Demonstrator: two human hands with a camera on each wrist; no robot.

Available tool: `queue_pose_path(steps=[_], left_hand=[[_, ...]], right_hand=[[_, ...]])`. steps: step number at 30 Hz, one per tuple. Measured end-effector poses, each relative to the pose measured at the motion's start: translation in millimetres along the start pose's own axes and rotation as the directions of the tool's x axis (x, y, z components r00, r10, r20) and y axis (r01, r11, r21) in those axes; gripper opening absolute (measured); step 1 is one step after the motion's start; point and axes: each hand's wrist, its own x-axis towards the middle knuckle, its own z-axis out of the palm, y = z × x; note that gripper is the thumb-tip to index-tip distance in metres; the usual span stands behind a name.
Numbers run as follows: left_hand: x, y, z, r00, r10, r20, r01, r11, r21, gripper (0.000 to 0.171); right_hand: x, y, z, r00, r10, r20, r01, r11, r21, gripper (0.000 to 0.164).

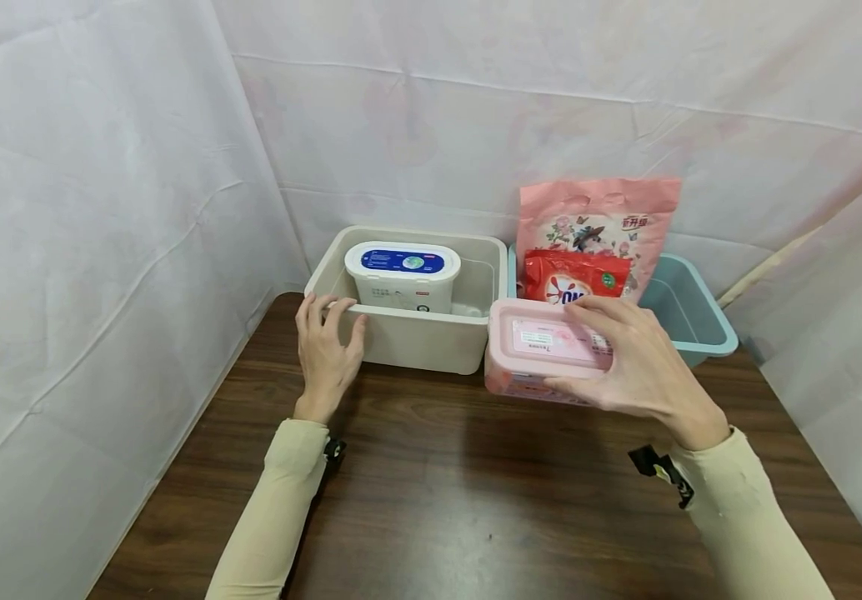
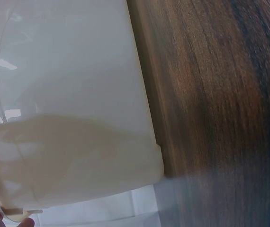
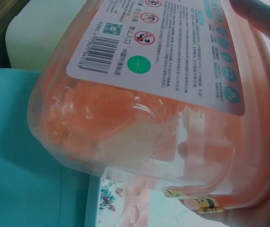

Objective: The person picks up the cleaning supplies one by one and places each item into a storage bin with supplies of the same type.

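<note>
My right hand [image 1: 644,358] grips a pink-lidded tub [image 1: 532,337] by its right end, thumb on the near side and fingers on the far side. It is held above the table, in front of the blue bin [image 1: 689,304]. In the right wrist view the clear tub [image 3: 121,118] shows orange-pink contents and a printed label. My left hand [image 1: 329,350] holds the front rim of a beige bin [image 1: 416,342] near its left corner, fingers over the edge. Inside that bin stands a white tub [image 1: 404,287] with a blue lid label. Only fingertips show in the left wrist view.
In the blue bin stand a pink detergent bag [image 1: 599,208] and, before it, a red packet [image 1: 573,275]. The two bins stand side by side at the back of the dark wooden table [image 1: 431,483]. White fabric walls [image 1: 461,142] rise behind and at the sides.
</note>
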Motion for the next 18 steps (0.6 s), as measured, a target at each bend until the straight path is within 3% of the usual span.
queue_pose_path(steps=[18], left_hand=[[0.3,-0.1,1.7,1.000,0.001,-0.007,-0.002,1.000,-0.003,0.032]], right_hand=[[12.6,-4.8,5.2,0.999,0.030,0.027,-0.030,0.999,0.022,0.090]])
